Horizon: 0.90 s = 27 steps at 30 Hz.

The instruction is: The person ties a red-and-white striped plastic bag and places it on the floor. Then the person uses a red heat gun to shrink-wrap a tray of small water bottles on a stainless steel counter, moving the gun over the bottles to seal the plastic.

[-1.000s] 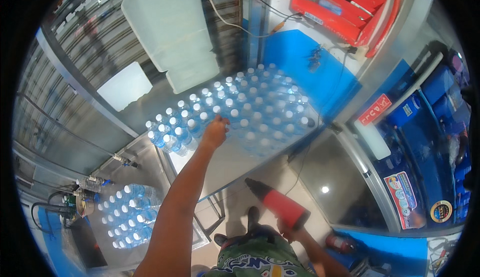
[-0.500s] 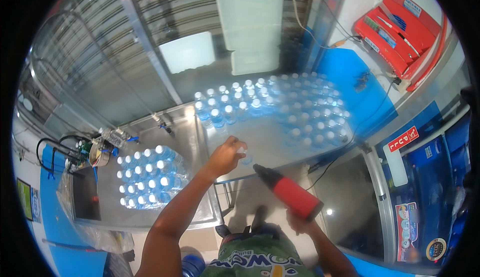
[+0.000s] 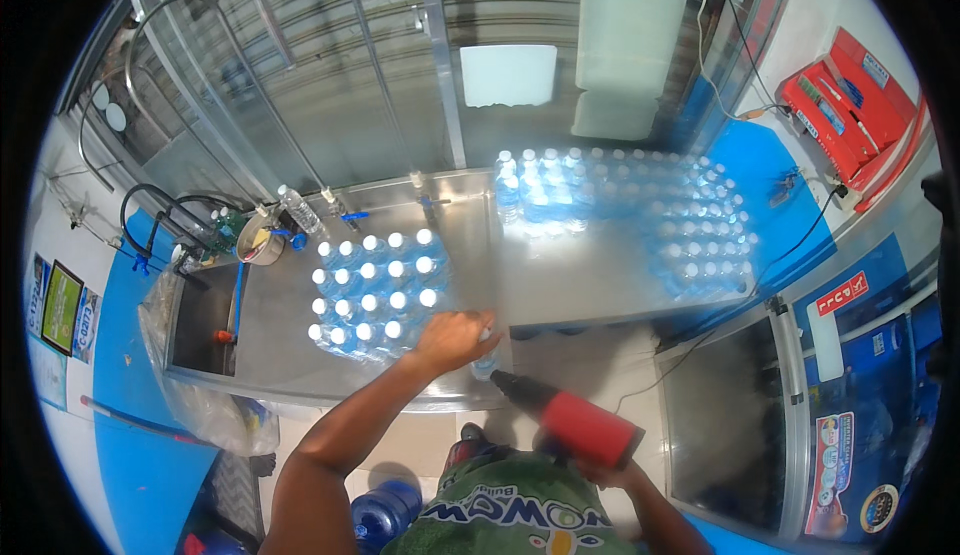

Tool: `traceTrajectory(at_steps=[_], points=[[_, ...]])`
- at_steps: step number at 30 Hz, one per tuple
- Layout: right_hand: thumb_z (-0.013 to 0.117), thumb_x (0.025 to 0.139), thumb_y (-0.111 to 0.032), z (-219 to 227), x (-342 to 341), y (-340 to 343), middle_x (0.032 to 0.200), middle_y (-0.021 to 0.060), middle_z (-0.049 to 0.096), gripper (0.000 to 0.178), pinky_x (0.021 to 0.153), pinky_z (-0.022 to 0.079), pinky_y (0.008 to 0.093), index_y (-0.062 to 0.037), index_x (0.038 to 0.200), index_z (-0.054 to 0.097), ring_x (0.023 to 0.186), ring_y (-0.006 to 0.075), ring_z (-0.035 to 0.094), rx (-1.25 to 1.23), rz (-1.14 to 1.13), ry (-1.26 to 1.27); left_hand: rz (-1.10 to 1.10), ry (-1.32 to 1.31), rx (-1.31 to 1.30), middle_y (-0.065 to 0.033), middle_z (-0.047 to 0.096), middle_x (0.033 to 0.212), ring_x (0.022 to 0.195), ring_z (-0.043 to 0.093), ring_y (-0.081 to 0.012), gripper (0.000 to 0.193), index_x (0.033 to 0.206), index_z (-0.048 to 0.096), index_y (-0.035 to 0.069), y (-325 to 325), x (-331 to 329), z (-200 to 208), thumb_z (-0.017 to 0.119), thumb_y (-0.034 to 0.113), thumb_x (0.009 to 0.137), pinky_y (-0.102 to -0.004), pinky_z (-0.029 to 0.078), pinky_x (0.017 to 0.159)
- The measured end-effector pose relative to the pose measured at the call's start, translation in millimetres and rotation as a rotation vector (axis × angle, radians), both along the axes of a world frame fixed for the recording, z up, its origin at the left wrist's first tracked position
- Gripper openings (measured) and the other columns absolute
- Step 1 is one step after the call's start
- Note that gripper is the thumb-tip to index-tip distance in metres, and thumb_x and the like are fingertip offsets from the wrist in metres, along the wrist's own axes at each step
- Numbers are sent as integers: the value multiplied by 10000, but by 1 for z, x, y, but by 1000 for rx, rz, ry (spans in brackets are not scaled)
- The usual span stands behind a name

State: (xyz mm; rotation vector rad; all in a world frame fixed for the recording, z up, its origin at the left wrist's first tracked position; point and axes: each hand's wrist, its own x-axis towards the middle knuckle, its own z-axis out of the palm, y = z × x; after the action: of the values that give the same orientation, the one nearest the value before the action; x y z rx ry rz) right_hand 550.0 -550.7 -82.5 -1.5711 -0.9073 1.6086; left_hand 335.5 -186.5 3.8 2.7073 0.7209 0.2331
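Observation:
My left hand [image 3: 452, 343] is closed around the top of a small clear water bottle [image 3: 485, 365], at the front of the seam between the two steel surfaces. In my right hand [image 3: 608, 475] is a red and black heat gun [image 3: 585, 425], held by its handle, which is mostly hidden beneath the body. Its black nozzle points left and lies very close to the bottle; whether they touch I cannot tell. Just left of my left hand, a block of white-capped water bottles [image 3: 370, 295] stands in rows on the steel sink counter [image 3: 270, 330].
More capped bottles [image 3: 540, 190] line the back and right of the steel table [image 3: 590, 275]. Taps [image 3: 420, 190] and a small bucket [image 3: 260, 245] are behind the sink. The heat gun's cord [image 3: 690, 355] trails right toward a red case [image 3: 850, 105]. A blue jug [image 3: 385, 510] stands on the floor.
The view has swung left. My left hand, with the bottle, and the heat gun have moved left from the steel table's front edge toward the sink counter. The nozzle remains beside the bottle.

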Motion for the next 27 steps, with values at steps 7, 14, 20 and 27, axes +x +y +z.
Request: traceTrajectory(at_steps=[7,14,20,27], points=[[779,975,-403,-30,-52,14,774,0,628,349,548,451,317,-110,1147,700,602,115,578,274,37,-49,90,-46,14,-158,701,661,632,712,-389,407,929,668,78,-6,-69,-23,735,479,952,-503,566,623],[791,966,-396,8,-75,33,895,28,678,404,682,519,339,-96,1222,702,758,150,654,220,76,-139,230,-117,-9,-150,690,637,634,720,-378,454,956,678,88,-11,-103,-39,754,535,933,-491,579,616],[772,985,-351,34,-79,45,1283,140,685,483,1036,505,407,-81,1369,661,1207,268,655,-151,143,-235,306,-82,26,-134,746,760,712,747,-368,458,1026,674,101,-1,-97,-50,736,547,940,-472,599,658],[749,980,-335,8,-57,35,874,42,664,314,635,509,340,-97,1179,699,740,154,627,322,81,-372,386,-97,257,-113,745,740,700,751,-319,501,959,695,91,22,-75,-61,754,587,914,-440,596,631]])
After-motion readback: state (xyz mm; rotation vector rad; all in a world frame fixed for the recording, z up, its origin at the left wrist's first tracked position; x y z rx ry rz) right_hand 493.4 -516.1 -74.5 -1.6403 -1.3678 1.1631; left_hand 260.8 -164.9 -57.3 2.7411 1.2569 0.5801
